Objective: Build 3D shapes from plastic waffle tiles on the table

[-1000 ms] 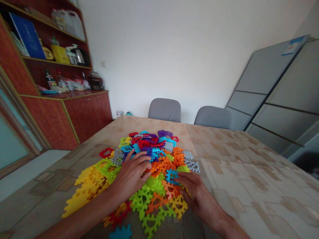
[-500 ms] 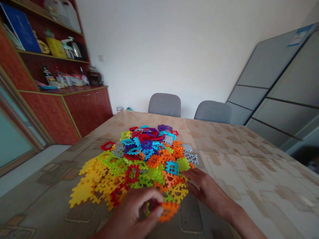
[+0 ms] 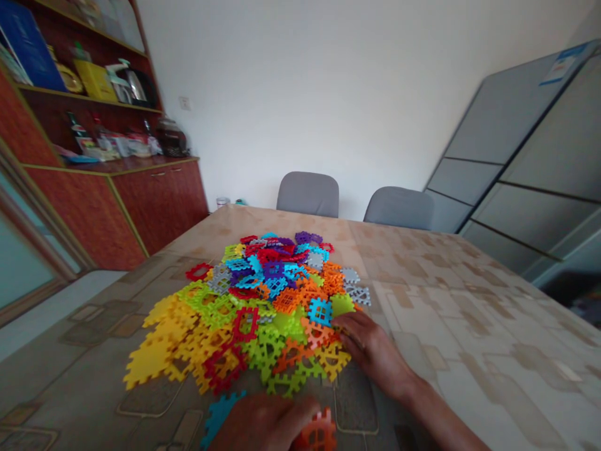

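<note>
My left hand (image 3: 270,423) is low at the table's near edge, fingers closed on an orange interlocking plastic tile (image 3: 322,431) with window-like holes; its fingertips are partly out of sight. A blue notched tile (image 3: 220,414) shows beside that hand, partly covered by it. My right hand (image 3: 370,344) rests at the right side of a heap of such tiles, thumb and fingers apart. Its fingertips touch the heap near a blue window tile (image 3: 320,311), a light orange tile (image 3: 315,333) and a yellow tile (image 3: 332,360). Red frame-shaped tiles (image 3: 245,324) lie among green ones.
The heap spreads over a patterned table (image 3: 436,313), with solid yellow tiles (image 3: 150,357) at its left. Two grey chairs (image 3: 307,194) stand behind the table. A red-brown cabinet (image 3: 154,207) is on the left and a grey cupboard (image 3: 488,138) on the right.
My left hand has drawn back toward me with the orange tile, uncovering green tiles and the blue tile. My right hand has shifted slightly left along the heap.
</note>
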### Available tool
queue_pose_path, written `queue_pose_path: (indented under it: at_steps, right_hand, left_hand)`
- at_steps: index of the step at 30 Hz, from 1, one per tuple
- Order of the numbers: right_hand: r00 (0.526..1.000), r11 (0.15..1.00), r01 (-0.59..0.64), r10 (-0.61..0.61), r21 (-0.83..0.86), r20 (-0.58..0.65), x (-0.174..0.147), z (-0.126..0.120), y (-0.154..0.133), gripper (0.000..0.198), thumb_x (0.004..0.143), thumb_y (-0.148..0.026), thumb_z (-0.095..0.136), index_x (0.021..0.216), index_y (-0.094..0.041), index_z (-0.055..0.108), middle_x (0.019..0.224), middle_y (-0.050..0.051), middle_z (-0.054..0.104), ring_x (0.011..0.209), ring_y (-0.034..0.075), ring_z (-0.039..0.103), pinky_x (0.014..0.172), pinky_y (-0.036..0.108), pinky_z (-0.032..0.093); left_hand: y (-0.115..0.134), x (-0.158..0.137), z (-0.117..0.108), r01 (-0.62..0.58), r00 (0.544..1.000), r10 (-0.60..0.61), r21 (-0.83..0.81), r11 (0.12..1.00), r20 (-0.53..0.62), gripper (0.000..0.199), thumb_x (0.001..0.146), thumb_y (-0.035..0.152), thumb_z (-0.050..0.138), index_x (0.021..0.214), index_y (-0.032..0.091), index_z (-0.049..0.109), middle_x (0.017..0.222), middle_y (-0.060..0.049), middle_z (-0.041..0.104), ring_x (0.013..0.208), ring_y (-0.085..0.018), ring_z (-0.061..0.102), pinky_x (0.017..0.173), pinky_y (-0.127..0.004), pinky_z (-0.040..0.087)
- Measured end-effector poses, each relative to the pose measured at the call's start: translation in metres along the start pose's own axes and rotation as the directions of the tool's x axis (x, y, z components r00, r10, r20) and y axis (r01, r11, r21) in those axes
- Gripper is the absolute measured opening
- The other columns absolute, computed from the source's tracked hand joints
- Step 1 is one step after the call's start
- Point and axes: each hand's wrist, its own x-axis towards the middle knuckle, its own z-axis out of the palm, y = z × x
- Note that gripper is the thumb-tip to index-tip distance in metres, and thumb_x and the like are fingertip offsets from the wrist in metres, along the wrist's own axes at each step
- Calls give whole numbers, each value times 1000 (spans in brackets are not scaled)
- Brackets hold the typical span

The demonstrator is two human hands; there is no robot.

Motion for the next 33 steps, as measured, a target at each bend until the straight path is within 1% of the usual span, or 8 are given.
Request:
queue_pose_path:
  at_steps: [3,7,11,17,20,24,28,33]
  right_hand:
    - [1000,999,0,1,-40,13,-1,7,-7,32,94,-22,57,125,-20,62,119,12,67,109,25,62,96,41,52]
    - [1000,997,-10,11,-80,20,-1,18,-12,39,89,-19,63,127,-17,60,121,12,64,112,27,58,99,44,50]
    - [998,995,-69,68,-77,-15,-1,24,-10,28,87,-12,62,114,-19,64,110,10,65,102,25,60,91,40,52]
    - [990,993,-73,61,-88,-130,1,17,0,13,90,-22,63,102,-21,63,100,8,67,95,24,62,85,37,52]
    - [968,975,-157,121,-159,-218,1,10,10,11,93,-29,59,98,-20,64,93,8,68,89,24,64,79,36,52]
    - [950,917,-280,223,-284,-216,0,3,24,17,93,-32,55,91,-21,67,82,6,70,76,22,65,68,31,49]
    - [921,844,-376,295,-383,-253,-2,-4,28,19,91,-35,58,97,-22,71,86,6,73,76,23,67,68,31,48]
    - [879,768,-476,410,-428,-243,-4,-12,30,18,89,-40,63,90,-24,71,76,3,72,67,21,67,58,28,44]
  left_hand:
    - [0,4,-12,-42,998,49,122,992,-49,30,95,40,59,122,26,59,89,-1,80,68,-22,75,58,-27,56]
    - [-7,14,-46,3,975,23,113,994,-222,32,107,33,32,123,29,59,97,1,79,77,-17,76,66,-25,57]
    - [-27,20,-73,83,951,-53,86,993,-305,25,105,33,43,120,32,62,103,3,77,86,-15,74,74,-20,56]
    - [-52,18,-86,44,972,-6,158,986,-234,29,105,32,41,118,29,67,105,-3,75,92,-20,72,79,-27,56]
    - [-56,17,-88,40,977,1,186,982,-215,31,105,31,39,115,26,68,105,-4,75,90,-20,72,79,-29,56]
    - [-48,18,-87,-8,982,40,175,985,-182,31,105,29,40,113,28,69,102,-3,75,92,-20,70,79,-27,55]
    - [-41,23,-81,-75,988,97,179,981,-118,34,105,25,37,103,27,71,96,-2,75,86,-20,69,78,-29,53]
    - [-59,28,-79,16,988,19,226,974,-154,30,105,24,38,107,21,68,108,-6,73,98,-25,66,88,-38,50]
